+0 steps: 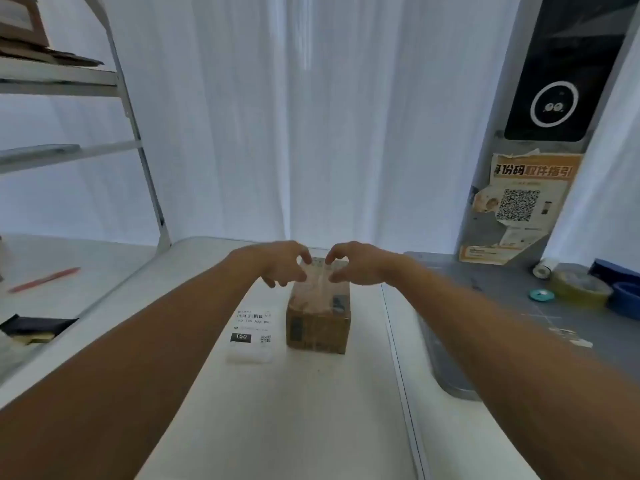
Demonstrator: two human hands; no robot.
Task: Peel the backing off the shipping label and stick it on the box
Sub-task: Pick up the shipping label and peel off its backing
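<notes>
A small brown cardboard box stands in the middle of the white table. Both my arms reach out over its far end. My left hand and my right hand face each other with fingers curled, thumb and forefinger of each pinched on a pale, blurred sheet that hangs over the box top. What this sheet is I cannot tell. A white shipping label with a barcode, a black "150" patch and a small QR code lies flat on the table just left of the box, untouched.
A grey mat on the right carries tape rolls and a small teal disc. Behind it stands a grey kiosk with an orange poster. To the left are a metal shelf and a red pen. A white curtain hangs behind.
</notes>
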